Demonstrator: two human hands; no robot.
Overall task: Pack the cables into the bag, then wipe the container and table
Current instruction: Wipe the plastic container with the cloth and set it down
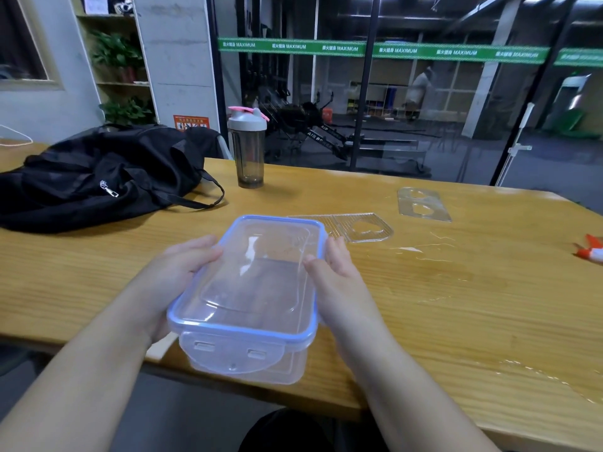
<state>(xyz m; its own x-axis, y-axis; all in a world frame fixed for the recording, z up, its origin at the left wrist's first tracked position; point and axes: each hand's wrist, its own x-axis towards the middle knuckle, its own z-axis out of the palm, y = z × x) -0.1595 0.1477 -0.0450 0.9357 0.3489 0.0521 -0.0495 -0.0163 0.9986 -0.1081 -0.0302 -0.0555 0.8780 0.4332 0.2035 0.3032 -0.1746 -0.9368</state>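
Note:
A clear plastic container (pixel 248 321) with a blue-rimmed lid on top is held above the near edge of the wooden table (pixel 424 305). My left hand (pixel 176 275) grips its left side, thumb on the lid. On the opposite side my right hand (pixel 332 272) grips it the same way. The near lid flap hangs unlatched. Nothing shows inside the container. A black bag (pixel 98 177) lies slumped on the table at the far left, its strap trailing right. No cables are in view.
A grey shaker bottle (pixel 247 148) with a pink cap stands behind the container. Two clear plastic plates (pixel 355 226) (pixel 422 205) lie right of centre. Wet streaks (pixel 434 252) mark the right side of the tabletop. An orange-and-white object (pixel 592 251) sits at the right edge.

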